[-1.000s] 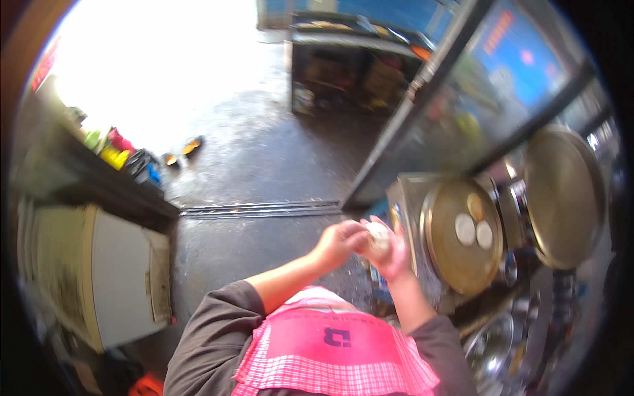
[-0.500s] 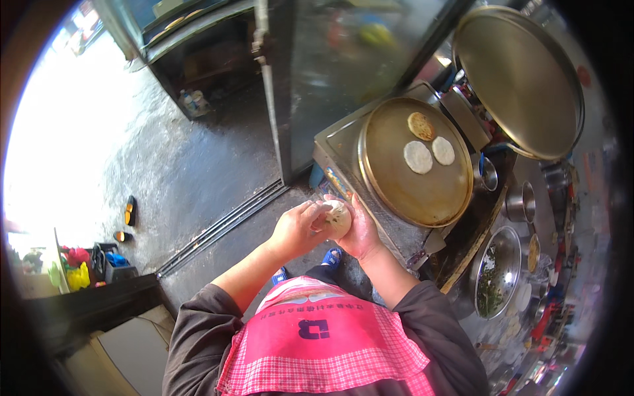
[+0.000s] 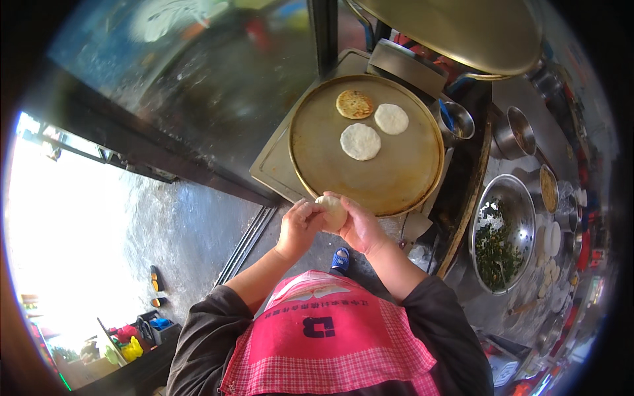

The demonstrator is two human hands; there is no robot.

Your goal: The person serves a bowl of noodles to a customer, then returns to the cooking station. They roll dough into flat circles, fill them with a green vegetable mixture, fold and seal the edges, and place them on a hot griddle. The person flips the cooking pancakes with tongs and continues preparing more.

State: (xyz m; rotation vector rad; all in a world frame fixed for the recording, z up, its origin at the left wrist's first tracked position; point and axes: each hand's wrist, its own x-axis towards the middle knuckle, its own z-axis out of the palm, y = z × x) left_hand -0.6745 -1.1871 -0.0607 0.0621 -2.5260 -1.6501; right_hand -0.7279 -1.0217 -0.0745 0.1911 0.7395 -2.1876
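Note:
Between my two hands is a round, pale stuffed dough cake (image 3: 332,212), held just off the near edge of a large round griddle (image 3: 403,178). My left hand (image 3: 301,226) grips its left side with the fingers curled round it. My right hand (image 3: 360,225) cups it from the right, fingers along its far edge. On the griddle lie one browned flatbread (image 3: 354,104) and two pale ones, a right-hand flatbread (image 3: 391,119) and a nearer flatbread (image 3: 360,142).
A big round lid (image 3: 462,30) stands raised behind the griddle. To the right are a steel pot (image 3: 456,122) with a blue handle, a large metal bowl (image 3: 477,231) of chopped greens, and a rolling pin (image 3: 526,306). A glass door (image 3: 218,99) stands left of the griddle.
My body has turned right, so the griddle now lies straight ahead and nearer my hands. The dough cake stays in both hands, its smooth pale side now showing.

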